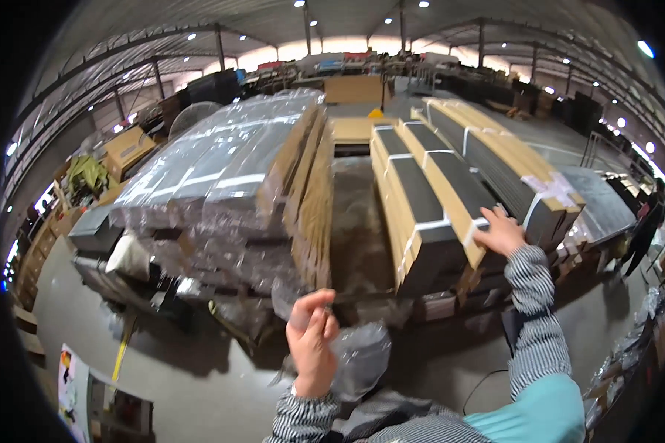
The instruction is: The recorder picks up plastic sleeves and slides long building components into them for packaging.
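Warehouse hall (pixel 362 18) under a long arched roof, with a plastic-wrapped stack (pixel 222 162) at left and strapped bundles at right.

Across a gap from that stack, the middle bundle (pixel 453 173), dark with tan cardboard edging, lies between the left bundle (pixel 403 177) and the right bundle (pixel 495 144); a printed panel (pixel 69 384) stands at lower left, its writing too small to read, and a clear plastic bag (pixel 362 362) hangs behind the left hand (pixel 314 343), which is raised with narrowly curled fingers, contents impossible to tell; the right hand (pixel 504 232) rests spread on the middle bundle's near end, beside a white strap (pixel 474 227), though whether it grips that cannot be told.
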Tool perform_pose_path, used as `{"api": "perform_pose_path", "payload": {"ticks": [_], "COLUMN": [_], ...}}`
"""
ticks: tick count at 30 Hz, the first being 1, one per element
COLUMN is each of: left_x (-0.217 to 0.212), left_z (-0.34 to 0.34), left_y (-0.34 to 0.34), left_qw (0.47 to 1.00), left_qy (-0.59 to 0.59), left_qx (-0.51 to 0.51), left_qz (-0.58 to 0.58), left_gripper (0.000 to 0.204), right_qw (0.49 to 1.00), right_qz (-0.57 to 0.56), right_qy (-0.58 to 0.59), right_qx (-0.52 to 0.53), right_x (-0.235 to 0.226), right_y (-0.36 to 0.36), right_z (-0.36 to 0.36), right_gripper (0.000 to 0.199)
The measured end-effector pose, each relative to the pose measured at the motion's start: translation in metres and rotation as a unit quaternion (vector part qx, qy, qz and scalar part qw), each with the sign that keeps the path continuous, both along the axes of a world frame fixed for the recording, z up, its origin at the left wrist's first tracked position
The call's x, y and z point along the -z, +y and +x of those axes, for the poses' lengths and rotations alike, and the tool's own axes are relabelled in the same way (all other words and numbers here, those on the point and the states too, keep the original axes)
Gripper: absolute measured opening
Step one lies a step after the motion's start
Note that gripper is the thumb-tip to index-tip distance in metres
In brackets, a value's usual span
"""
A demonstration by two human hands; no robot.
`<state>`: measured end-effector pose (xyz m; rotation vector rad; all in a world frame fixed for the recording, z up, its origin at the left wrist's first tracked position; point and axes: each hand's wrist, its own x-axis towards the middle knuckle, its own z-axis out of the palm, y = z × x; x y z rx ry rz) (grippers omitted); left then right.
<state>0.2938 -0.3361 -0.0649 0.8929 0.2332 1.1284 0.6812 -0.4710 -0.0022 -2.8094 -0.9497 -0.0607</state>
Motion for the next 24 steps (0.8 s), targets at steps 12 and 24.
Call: {"api": "perform_pose_path", "payload": {"ticks": [12, 24], "left_x": [-0.005, 0.052], "left_z": [0.092, 0.151], "left_y": [-0.087, -0.156], "left_qw": [0.977, 0.948], "left_qy": [0.047, 0.040], "left_qx": [-0.044, 0.312], "left_qz": [0.202, -0.040], "left_gripper": [0.031, 0.030], "right_qw": [0.744, 0.332], "right_qz": [0.570, 0.548], "right_qy": [0.257, 0.713], "right_qx": [-0.235, -0.285], "right_x": [0.060, 0.075], "right_y": [-0.098, -0.216], "right_z": [-0.190, -0.126], "right_gripper": [0.011, 0.030]}}
